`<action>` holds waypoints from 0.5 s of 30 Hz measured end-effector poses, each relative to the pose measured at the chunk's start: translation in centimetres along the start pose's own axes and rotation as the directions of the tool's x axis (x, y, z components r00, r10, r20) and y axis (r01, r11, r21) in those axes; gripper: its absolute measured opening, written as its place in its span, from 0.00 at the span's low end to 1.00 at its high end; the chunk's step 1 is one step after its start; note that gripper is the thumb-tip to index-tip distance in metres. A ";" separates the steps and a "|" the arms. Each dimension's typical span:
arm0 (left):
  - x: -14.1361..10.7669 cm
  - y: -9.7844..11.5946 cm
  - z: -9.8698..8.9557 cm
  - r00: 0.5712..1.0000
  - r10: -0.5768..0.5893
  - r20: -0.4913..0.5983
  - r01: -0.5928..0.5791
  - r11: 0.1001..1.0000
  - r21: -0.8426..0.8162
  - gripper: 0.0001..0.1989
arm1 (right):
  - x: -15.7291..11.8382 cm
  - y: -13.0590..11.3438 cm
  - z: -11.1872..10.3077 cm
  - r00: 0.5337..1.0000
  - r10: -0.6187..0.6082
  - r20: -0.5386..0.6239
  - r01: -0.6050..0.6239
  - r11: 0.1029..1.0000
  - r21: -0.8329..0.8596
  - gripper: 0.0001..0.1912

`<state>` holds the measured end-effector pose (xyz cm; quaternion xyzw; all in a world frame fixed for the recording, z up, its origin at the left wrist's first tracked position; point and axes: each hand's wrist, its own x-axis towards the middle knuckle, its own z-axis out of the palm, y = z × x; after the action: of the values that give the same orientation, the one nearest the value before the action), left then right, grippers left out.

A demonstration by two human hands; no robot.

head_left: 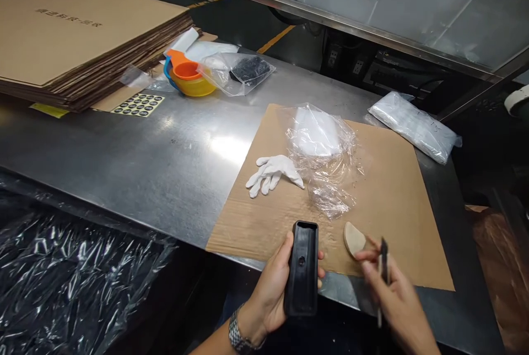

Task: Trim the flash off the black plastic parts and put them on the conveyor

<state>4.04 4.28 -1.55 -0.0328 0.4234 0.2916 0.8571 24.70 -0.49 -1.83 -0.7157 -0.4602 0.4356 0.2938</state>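
Lower centre: left hand (270,286) wraps black tray (301,275), long axis up-frame.
Right hand (394,289), right of it, pinches slim tool (384,261) beside beige pad (354,239).

Long grey metal table (165,156), scuffed and shining under light. Near end, right: flat brown cardboard sheet (390,195) covering metal, front edge close to table's rim. Far right: clear-plastic-wrapped white packet (415,126), overlapping sheet's corner. Toward back: rounded orange, yellow and blue object (192,84), clear plastic bag with dark contents (243,75) touching it. Far left: thick stack of brown cardboard (91,41).
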 end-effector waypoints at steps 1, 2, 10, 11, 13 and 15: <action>0.0 0.3 0.0 1.000 0.003 -0.017 -0.003 1.000 0.009 0.30 | 1.1 0.7 -1.2 0.993 0.001 -0.120 -0.015 0.992 -0.123 0.27; 0.1 0.5 0.0 0.999 -0.009 -0.031 0.010 1.000 0.014 0.30 | 2.1 1.5 -2.3 0.976 -0.001 -0.217 -0.055 0.967 -0.250 0.28; 0.7 1.1 0.2 0.996 0.016 -0.084 -0.016 1.000 0.000 0.25 | 5.9 4.1 -4.5 0.918 -0.320 -0.233 -0.042 0.507 -0.861 0.27; 0.8 1.0 0.2 0.993 0.047 -0.111 -0.043 0.998 0.037 0.25 | 5.9 3.9 -4.3 0.906 -0.371 -0.206 -0.017 0.454 -0.891 0.27; 1.0 0.6 0.2 0.975 0.158 -0.156 -0.137 0.981 0.138 0.27 | 6.3 3.0 -4.0 0.861 -0.482 -0.161 0.058 0.409 -0.911 0.25; 1.6 0.0 -0.1 0.919 0.359 -0.166 -0.304 0.909 0.283 0.30 | 7.0 1.4 -3.5 0.800 -0.588 -0.122 0.197 0.449 -0.871 0.22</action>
<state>4.75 5.07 -2.81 0.1178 0.5460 0.3723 0.7412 29.75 5.28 -3.93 -0.7096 -0.6923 -0.0751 0.1074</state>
